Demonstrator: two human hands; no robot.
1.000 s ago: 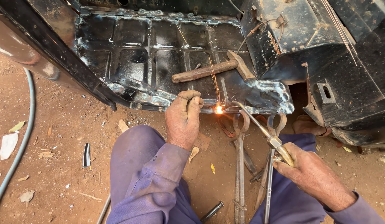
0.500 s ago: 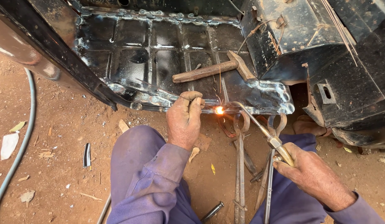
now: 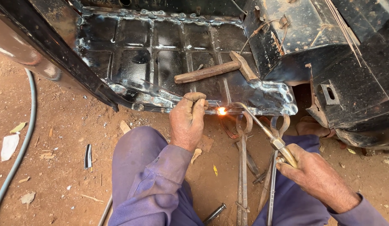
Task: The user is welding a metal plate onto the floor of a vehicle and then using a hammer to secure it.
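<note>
My left hand [image 3: 188,121] pinches a thin filler rod [image 3: 212,107] whose tip meets a bright orange glow [image 3: 221,111] on the lower edge of a black ribbed metal floor panel [image 3: 140,62]. My right hand [image 3: 318,178] grips the brass handle of a welding torch [image 3: 270,136]; its curved nozzle reaches up-left to the same glowing spot. Both forearms wear purple sleeves.
A wooden-handled hammer [image 3: 215,71] lies on the panel behind the glow. Long metal tongs [image 3: 242,167] lie on the red dirt between my knees. A grey hose [image 3: 23,146] runs along the left. A black vehicle body part [image 3: 353,75] stands at the right.
The glowing weld spot and the torch tip have crept slightly right along the panel edge. Both hands have barely moved.
</note>
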